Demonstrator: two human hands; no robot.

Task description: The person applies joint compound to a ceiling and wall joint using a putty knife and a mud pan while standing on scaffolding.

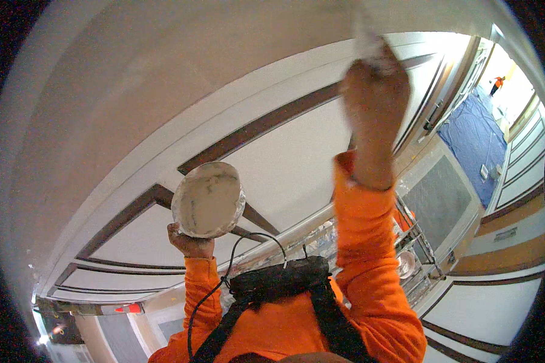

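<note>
My left hand (191, 242) is closed under the edge of a round, white-smeared bowl (209, 199). Pale beige paste with grey streaks covers its inside. Higher up and to the right, my right hand (376, 91) is closed around a whitish tool (367, 37) that reaches up to the beige plaster surface (224, 48). Motion smears the tool, so its exact kind does not show. Both arms wear orange sleeves. Whether the tool's tip touches the plaster cannot be made out.
White panels (303, 157) with dark brown trim line the wall. Below me stands a metal scaffold (427, 242). A blue sheet (475, 139) covers the floor at right; another person (498, 85) in orange stands beyond. A red cone (129, 308) is at lower left.
</note>
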